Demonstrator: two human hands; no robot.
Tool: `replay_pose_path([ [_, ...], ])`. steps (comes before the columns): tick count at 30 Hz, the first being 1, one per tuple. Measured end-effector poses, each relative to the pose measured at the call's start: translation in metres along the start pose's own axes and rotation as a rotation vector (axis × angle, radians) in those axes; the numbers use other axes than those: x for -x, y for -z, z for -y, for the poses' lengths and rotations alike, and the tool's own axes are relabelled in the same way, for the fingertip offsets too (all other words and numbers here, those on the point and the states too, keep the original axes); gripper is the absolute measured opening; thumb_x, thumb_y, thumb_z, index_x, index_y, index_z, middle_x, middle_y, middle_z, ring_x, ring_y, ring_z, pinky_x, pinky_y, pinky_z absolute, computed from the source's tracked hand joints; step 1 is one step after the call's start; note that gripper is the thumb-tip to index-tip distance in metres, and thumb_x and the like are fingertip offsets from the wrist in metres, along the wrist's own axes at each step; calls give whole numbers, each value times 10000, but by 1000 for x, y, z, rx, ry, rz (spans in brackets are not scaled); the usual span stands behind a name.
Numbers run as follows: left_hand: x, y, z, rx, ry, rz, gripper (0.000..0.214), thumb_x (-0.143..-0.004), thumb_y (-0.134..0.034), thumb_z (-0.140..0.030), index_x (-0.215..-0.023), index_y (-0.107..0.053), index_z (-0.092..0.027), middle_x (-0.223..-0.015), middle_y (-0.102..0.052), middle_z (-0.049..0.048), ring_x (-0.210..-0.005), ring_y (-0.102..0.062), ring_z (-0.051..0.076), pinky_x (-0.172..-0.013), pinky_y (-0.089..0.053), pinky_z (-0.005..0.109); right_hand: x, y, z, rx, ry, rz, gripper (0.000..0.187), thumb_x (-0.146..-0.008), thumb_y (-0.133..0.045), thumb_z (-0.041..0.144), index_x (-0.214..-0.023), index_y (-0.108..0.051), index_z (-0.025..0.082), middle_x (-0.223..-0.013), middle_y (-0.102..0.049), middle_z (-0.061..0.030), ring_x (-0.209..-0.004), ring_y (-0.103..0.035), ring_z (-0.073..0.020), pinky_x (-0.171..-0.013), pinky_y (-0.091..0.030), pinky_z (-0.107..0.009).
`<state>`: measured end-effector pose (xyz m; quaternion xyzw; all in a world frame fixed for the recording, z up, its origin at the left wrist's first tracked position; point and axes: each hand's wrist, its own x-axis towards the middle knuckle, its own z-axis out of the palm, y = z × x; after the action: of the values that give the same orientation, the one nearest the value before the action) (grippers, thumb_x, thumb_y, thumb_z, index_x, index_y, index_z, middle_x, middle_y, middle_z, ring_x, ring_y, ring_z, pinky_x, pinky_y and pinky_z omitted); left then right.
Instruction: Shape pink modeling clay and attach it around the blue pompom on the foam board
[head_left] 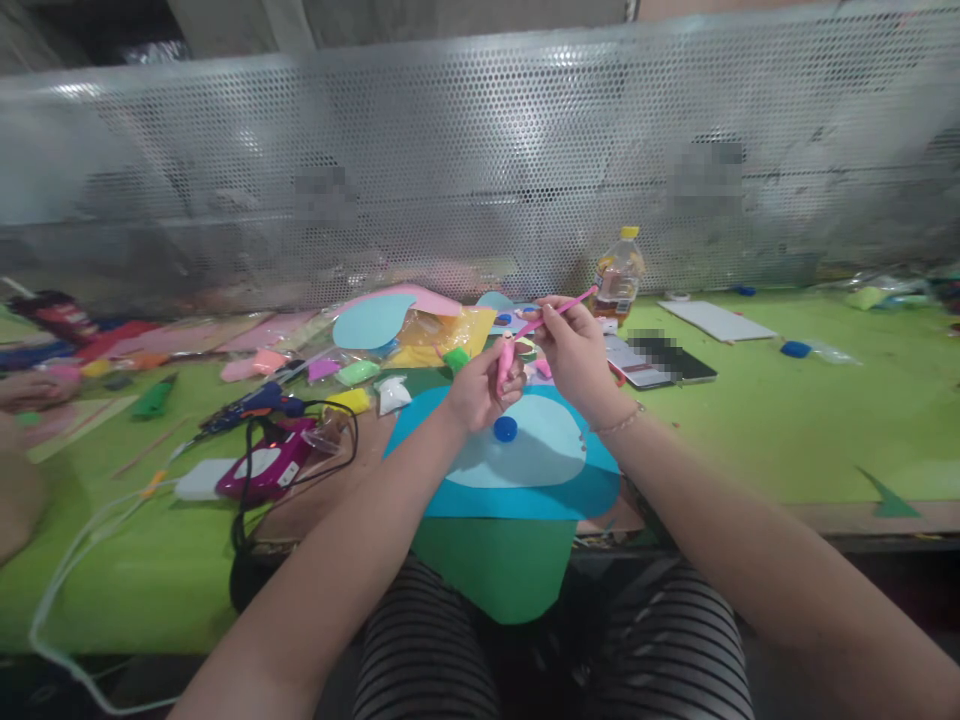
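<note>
Left hand (484, 388) above the blue sheet (517, 503), fingers curled around a pink piece (505, 368). Right hand (574, 345) above the sheet's far right part, fingers pinching a thin pink stick (566, 306), near end at the top of the pink piece; can't tell if they touch. Blue disc (505, 429) on the pale oval (544, 450) lying on the sheet. Green paper (499, 565) sticks out from the sheet's near edge. Left of the sheet: glue gun (251, 408), purple box (270, 468). Beyond it, to the right: yellow-capped bottle (619, 280).
</note>
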<state>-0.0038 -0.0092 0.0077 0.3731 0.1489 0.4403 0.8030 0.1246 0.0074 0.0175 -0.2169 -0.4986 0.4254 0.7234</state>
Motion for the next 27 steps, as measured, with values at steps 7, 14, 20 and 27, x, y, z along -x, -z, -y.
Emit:
replay_pose_path([
  [7,0,1,-1,7,6,43,383,-939,-318,-303,-807,-608,-91,-510,-385,-28,-378,-332,40,-328,-272,123,2,-1,-1,57,-6,16,132,-778,-642,314,-790,-557,213,-729,-607,25,-600,-535,-56,-611,-482,-197],
  [14,0,1,-1,26,4,50,394,-940,-316,-307,-792,-607,-87,-507,-386,-28,-377,-326,38,-325,-278,120,2,-2,-2,56,5,34,140,-773,-645,313,-771,-554,207,-720,-595,21,-604,-540,-63,-595,-492,-202],
  [20,0,1,-1,16,1,42,376,-937,-331,-299,-791,-608,-92,-509,-381,-30,-376,-325,38,-324,-276,120,2,-1,-2,42,5,39,134,-769,-648,305,-775,-559,205,-714,-601,20,-603,-544,-61,-595,-496,-199],
  [27,0,-1,-1,5,-7,25,380,-938,-324,-302,-777,-601,-97,-506,-382,-30,-373,-327,37,-325,-270,119,2,-3,-1,35,-14,33,144,-751,-667,297,-741,-556,205,-704,-592,27,-595,-538,-57,-579,-488,-190],
])
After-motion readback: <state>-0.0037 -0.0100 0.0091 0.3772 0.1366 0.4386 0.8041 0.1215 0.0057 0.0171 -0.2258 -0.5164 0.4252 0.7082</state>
